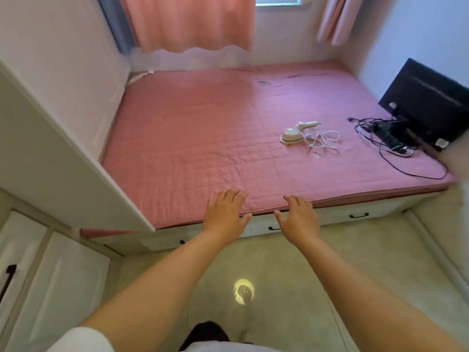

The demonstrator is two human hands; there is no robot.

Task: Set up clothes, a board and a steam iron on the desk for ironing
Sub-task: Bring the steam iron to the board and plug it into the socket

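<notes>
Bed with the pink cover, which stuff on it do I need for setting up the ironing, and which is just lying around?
For the job:
- steam iron, lying on the pink bed cover
- its white cord, loose beside it
- left hand and right hand, both open and empty

Just lying about:
- black monitor against the wall
- tangle of black cables
- pink curtains

No clothes or board in view.

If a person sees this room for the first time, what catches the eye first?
The big pink bed cover fills the middle. A small white steam iron lies on it to the right with its loose cord, near a black monitor. Two open hands, left hand and right hand, reach toward the bed's near edge.
</notes>
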